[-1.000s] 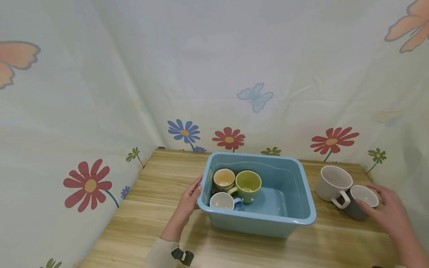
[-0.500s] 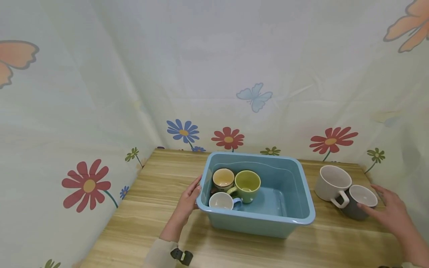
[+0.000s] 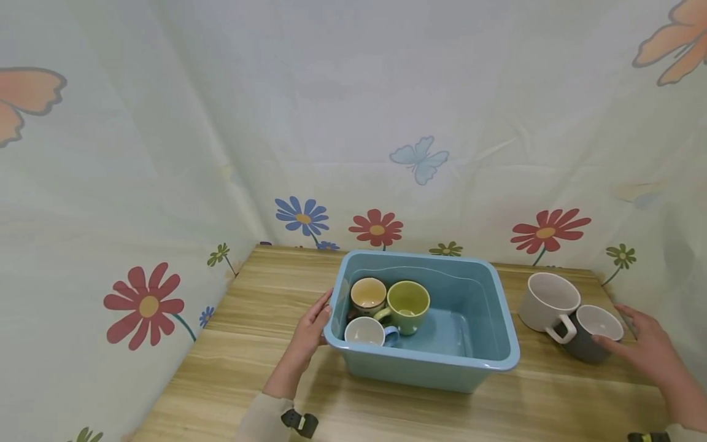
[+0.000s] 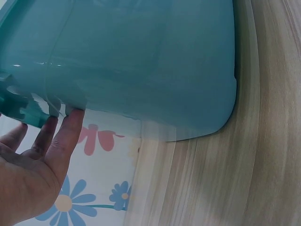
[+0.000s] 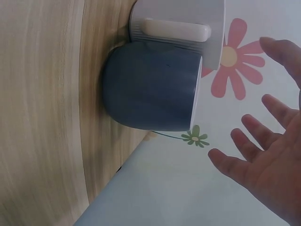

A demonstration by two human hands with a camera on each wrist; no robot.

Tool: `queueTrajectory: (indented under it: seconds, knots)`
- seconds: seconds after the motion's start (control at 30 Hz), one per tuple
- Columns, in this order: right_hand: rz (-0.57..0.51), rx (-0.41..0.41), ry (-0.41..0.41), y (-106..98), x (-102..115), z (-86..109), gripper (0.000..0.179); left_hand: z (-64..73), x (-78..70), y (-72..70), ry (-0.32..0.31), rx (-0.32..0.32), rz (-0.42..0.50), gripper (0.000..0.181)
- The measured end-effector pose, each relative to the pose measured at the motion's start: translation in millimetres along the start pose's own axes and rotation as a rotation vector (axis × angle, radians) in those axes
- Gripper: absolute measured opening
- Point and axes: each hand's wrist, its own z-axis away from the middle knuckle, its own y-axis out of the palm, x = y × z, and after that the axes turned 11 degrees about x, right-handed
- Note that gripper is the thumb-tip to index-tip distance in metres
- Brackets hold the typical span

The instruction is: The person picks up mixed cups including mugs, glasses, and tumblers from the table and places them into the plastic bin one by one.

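watching remotely, i see the right hand (image 3: 646, 348) spread beside the grey mug (image 3: 587, 350), no contact visible from the right wrist. that mug stands upright on the table (image 3: 276, 276), right of the blue bin (image 3: 409, 373). the handle (image 5: 176, 30) of the white mug (image 3: 537, 314) crowds it, so a careless grasp could knock both. the left hand (image 3: 309, 334) rests its fingers against the bin's left side; pushing too hard might slide it, rattling the cups (image 3: 417, 322) inside.
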Motion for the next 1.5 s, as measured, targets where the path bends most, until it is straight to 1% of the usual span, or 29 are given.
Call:
queueTrajectory:
  seconds: [0.13,0.2,0.37,0.47,0.67,0.77,0.9,0.93,1.17,1.33,1.5]
  knots:
    - [-0.031,0.057,-0.031,-0.7,-3.5,-3.4,0.085,-0.3,1.4,0.2,-0.008,-0.002,0.007,0.053]
    - [-0.016,0.079,-0.033,-0.5,-5.5,-5.1,0.089,-0.3,2.1,0.5,-0.010,-0.003,0.012,0.052]
    - [0.044,0.104,-0.011,1.2,-10.1,-9.2,0.092,1.1,2.5,1.8,-0.004,-0.001,0.019,0.053]
    - [0.058,0.122,-0.003,1.7,-12.4,-11.7,0.093,1.4,2.4,2.1,-0.001,0.004,0.032,0.053]
    - [0.042,0.159,0.010,0.6,-14.1,-17.3,0.094,1.2,2.1,1.4,0.000,-0.002,0.004,0.054]
    - [0.026,0.181,0.015,-0.5,-15.7,-18.8,0.092,0.9,1.7,1.9,-0.010,-0.001,0.026,0.053]
    - [0.020,0.235,0.036,-2.1,-16.8,-20.0,0.093,0.8,1.4,2.8,-0.009,0.003,0.047,0.052]
    - [0.020,0.245,0.041,-2.4,-17.2,-20.5,0.093,0.9,1.0,3.0,-0.007,0.003,0.040,0.053]
    - [0.051,0.262,0.080,-3.0,-20.3,-22.9,0.093,0.2,-0.4,2.8,-0.011,-0.001,0.017,0.053]
    - [0.054,0.304,0.111,-3.9,-21.4,-25.4,0.096,-0.5,-0.9,2.2,-0.010,0.001,0.014,0.053]
    - [0.081,0.342,0.129,-3.8,-24.4,-29.0,0.099,-0.1,-1.1,2.0,-0.012,0.000,0.016,0.052]
